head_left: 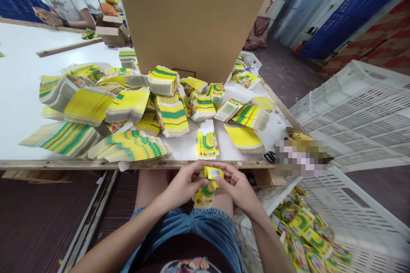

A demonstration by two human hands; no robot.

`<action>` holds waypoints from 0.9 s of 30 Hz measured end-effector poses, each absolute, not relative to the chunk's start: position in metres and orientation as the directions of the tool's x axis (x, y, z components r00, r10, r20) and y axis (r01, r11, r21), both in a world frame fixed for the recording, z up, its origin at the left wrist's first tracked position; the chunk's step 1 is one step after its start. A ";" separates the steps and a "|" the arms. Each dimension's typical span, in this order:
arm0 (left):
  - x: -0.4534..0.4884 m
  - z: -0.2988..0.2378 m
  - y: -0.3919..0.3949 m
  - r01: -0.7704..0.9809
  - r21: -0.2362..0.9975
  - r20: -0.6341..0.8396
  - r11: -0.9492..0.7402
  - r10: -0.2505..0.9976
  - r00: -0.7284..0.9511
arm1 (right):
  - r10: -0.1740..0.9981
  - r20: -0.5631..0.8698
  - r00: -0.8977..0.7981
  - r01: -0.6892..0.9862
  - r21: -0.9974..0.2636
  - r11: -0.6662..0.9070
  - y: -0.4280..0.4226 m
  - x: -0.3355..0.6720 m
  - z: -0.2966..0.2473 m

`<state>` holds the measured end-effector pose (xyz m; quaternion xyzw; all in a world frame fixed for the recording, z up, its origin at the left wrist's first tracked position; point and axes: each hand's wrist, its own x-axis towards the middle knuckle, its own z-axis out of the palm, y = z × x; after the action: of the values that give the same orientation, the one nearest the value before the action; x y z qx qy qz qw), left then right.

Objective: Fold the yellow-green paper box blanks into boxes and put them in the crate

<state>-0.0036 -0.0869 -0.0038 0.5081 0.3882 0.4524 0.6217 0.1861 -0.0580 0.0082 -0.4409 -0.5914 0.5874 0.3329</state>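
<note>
Over my lap, just off the table's front edge, both hands hold one small yellow and green printed carton (205, 194). My left hand (184, 185) pinches its left side. My right hand (235, 183) grips the right side near a flap with a barcode. The carton looks partly folded. Right ahead on the table lies another flat carton (207, 140) with a white tab at its far end. Fanned stacks of flat cartons (128, 145) spread to the left, with a thick bundle (173, 115) in the middle.
A large brown cardboard sheet (195, 17) stands behind the stacks. Scissors (269, 156) lie at the table's right edge beside bananas (303, 137). A white crate (361, 213) at lower right holds many cartons. Another person (64, 0) works at far left.
</note>
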 end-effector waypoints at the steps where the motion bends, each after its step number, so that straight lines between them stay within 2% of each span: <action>1: -0.003 -0.005 -0.087 -0.174 0.983 -0.006 0.061 0.954 0.301 | 0.907 -0.128 -0.401 0.144 -0.987 -0.075 -0.058 0.185 0.008; 4: -0.002 -0.005 -0.088 -0.233 0.971 0.019 0.062 0.944 0.330 | 0.945 -0.086 -0.316 0.277 -0.961 0.005 -0.059 0.180 0.007; 8: -0.003 -0.002 -0.085 -0.364 0.912 -0.062 0.188 0.941 0.332 | 0.969 -0.040 -0.245 0.401 -0.914 0.064 -0.063 0.175 0.006; 13: 0.006 -0.004 -0.084 -0.400 0.872 -0.156 0.282 0.934 0.320 | 0.978 0.010 -0.209 0.306 -0.949 0.075 -0.066 0.179 0.003; 16: 0.024 -0.007 -0.085 -0.447 0.857 -0.122 0.257 0.944 0.307 | 0.993 0.029 -0.111 0.179 -0.983 0.049 -0.069 0.188 0.001; 19: 0.045 -0.007 -0.085 -0.493 0.843 -0.057 0.215 0.947 0.315 | 0.998 0.048 -0.052 0.124 -0.991 0.054 -0.072 0.206 0.004; 24: 0.064 0.001 -0.082 -0.473 0.848 -0.013 0.240 0.901 0.435 | 0.997 0.074 0.002 0.177 -0.982 0.072 -0.080 0.236 0.022; 27: 0.071 0.003 -0.079 -0.498 0.828 -0.023 0.257 0.904 0.427 | 0.996 0.058 0.066 0.231 -0.972 0.041 -0.082 0.242 0.030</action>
<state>0.0708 -0.0791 0.0030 0.3907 0.2598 0.4680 0.7489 0.2417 -0.0824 0.0295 -0.5595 -0.5482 0.4079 0.4691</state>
